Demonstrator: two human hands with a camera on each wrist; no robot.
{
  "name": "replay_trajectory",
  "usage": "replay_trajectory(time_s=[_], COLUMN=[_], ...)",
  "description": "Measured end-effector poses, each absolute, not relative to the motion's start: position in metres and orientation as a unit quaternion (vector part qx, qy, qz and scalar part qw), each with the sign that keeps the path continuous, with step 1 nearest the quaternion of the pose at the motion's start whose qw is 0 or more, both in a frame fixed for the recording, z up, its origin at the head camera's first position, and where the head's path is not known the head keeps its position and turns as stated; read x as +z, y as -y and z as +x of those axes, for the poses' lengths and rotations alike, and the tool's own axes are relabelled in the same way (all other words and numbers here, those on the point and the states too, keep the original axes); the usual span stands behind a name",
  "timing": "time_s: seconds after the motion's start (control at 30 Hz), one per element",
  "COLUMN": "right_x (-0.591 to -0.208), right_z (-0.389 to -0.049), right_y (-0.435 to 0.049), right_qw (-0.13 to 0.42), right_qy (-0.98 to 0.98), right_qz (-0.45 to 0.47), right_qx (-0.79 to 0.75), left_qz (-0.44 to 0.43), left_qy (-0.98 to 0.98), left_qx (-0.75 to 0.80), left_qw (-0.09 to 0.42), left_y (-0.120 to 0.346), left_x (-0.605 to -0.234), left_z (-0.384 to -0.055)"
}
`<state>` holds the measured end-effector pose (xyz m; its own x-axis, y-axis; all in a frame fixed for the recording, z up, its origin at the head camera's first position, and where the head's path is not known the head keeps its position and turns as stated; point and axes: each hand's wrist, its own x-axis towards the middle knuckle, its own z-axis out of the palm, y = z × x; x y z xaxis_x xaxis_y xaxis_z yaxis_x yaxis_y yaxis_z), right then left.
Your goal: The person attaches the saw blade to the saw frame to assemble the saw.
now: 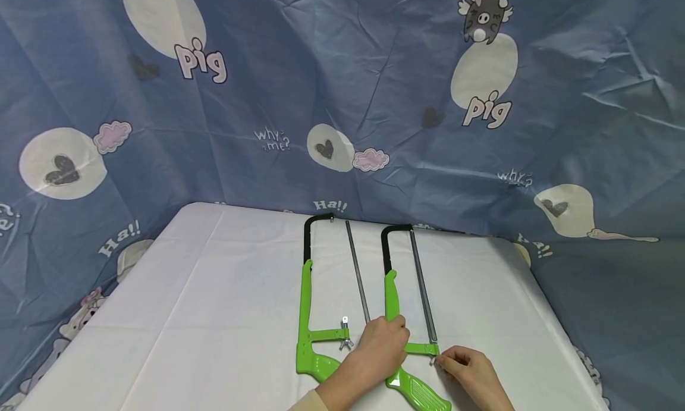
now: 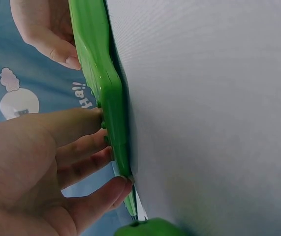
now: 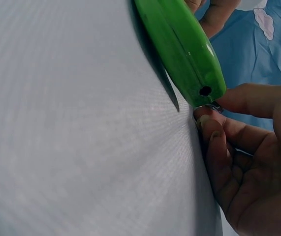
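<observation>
Lying on the white table, the right-hand hacksaw (image 1: 392,295) has a green handle and body and a black front bow. Its grey blade (image 1: 423,286) spans from the bow tip to the green lower arm. My left hand (image 1: 381,347) holds the green frame just above the handle; in the left wrist view, its thumb and fingers pinch the green body (image 2: 114,110). At the end of the lower arm, my right hand (image 1: 472,372) pinches the small metal wing nut (image 1: 432,360) between thumb and fingers. The fingers partly hide this nut in the right wrist view.
To the left lies a second green hacksaw (image 1: 304,304) with no blade fitted and its own wing nut (image 1: 346,343). A loose grey blade (image 1: 357,268) lies between the two saws. Behind the white table (image 1: 214,316) hangs a blue printed cloth (image 1: 257,102).
</observation>
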<state>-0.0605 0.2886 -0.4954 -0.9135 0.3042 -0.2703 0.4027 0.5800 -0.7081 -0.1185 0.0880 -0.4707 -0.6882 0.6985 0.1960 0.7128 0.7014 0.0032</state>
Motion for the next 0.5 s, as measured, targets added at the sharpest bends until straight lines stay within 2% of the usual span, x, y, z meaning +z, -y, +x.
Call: replay_trajectory(time_s=[0.5], right_x=[-0.4952], right_z=[-0.0612], right_y=[-0.2887], right_qw=[0.058], right_qy=[-0.884], right_qz=[0.199], right_qx=[-0.419], left_qz=[-0.388], left_qy=[0.916], left_qx=[-0.036], left_qw=[0.097], left_y=[-0.0878], left_x=[-0.4726], left_z=[-0.1189])
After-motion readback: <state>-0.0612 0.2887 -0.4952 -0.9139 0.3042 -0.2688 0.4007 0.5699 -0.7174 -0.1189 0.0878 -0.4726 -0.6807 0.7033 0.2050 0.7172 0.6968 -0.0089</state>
